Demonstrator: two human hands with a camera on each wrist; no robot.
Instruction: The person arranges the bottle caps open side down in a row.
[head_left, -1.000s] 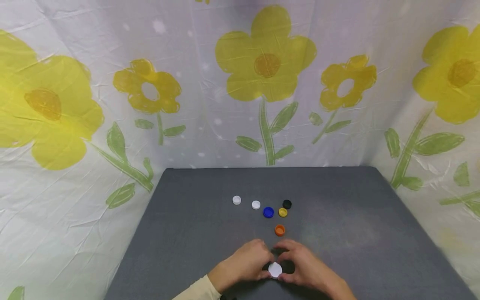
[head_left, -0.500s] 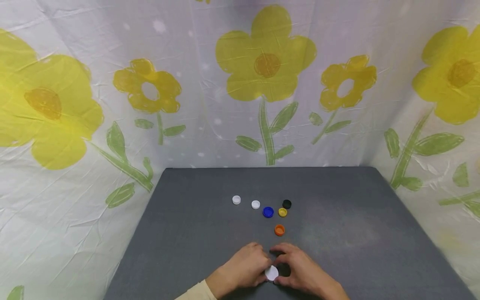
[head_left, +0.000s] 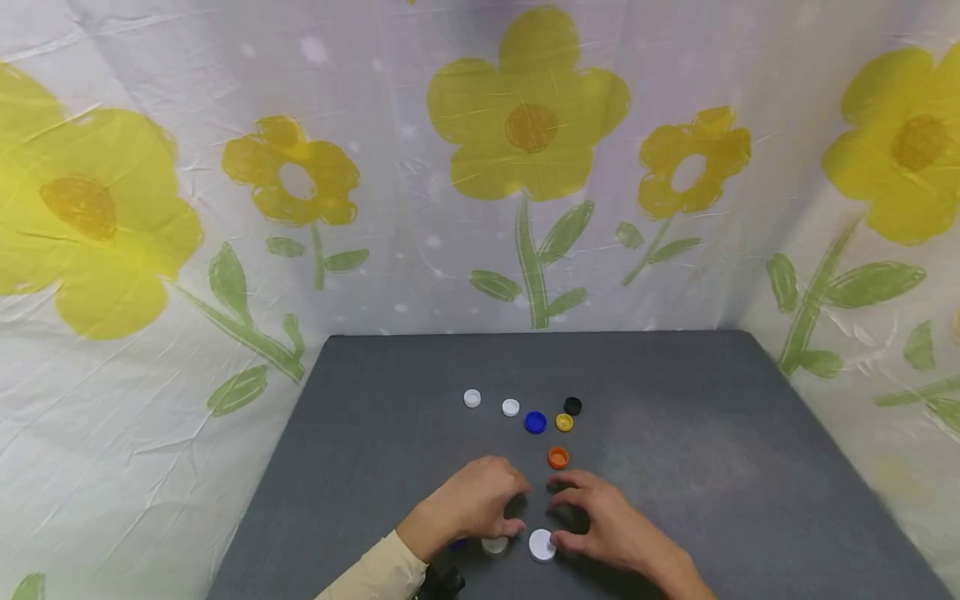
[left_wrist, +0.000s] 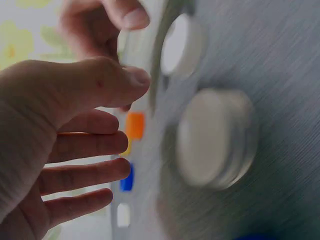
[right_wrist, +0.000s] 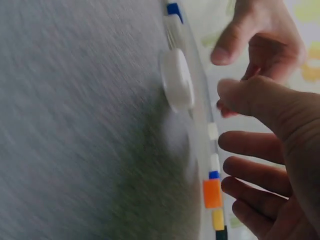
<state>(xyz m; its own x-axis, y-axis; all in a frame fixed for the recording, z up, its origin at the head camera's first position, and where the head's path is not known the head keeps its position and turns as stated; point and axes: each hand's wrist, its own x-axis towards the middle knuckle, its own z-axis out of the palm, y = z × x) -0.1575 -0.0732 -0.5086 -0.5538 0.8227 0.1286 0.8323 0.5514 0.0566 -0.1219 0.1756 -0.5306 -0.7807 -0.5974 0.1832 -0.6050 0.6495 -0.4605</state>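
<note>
A white bottle cap [head_left: 542,545] lies on the dark grey table between the two hands. My left hand [head_left: 476,504] hovers to its left, fingers loosely spread and holding nothing. Below that hand sits a whitish, layered round piece [left_wrist: 215,139], perhaps stacked caps, blurred in the left wrist view; a bit of blue [head_left: 457,543] shows beside it. My right hand [head_left: 603,521] is on the white cap's right, fingers relaxed and bent. In the head view its thumb overlaps the cap's edge, but the right wrist view shows a gap between thumb and cap [right_wrist: 178,80].
Farther back on the table [head_left: 360,433] lie an orange cap [head_left: 558,457], a blue cap [head_left: 535,422], a yellow cap [head_left: 564,422], a black cap [head_left: 573,406] and two white caps, one left [head_left: 472,398] and one right [head_left: 511,407]. A flowered cloth [head_left: 420,275] encloses the table.
My left hand has let go of the white cap and moved left and slightly away, uncovering the layered whitish piece. My right fingers have opened wider and shifted a little right.
</note>
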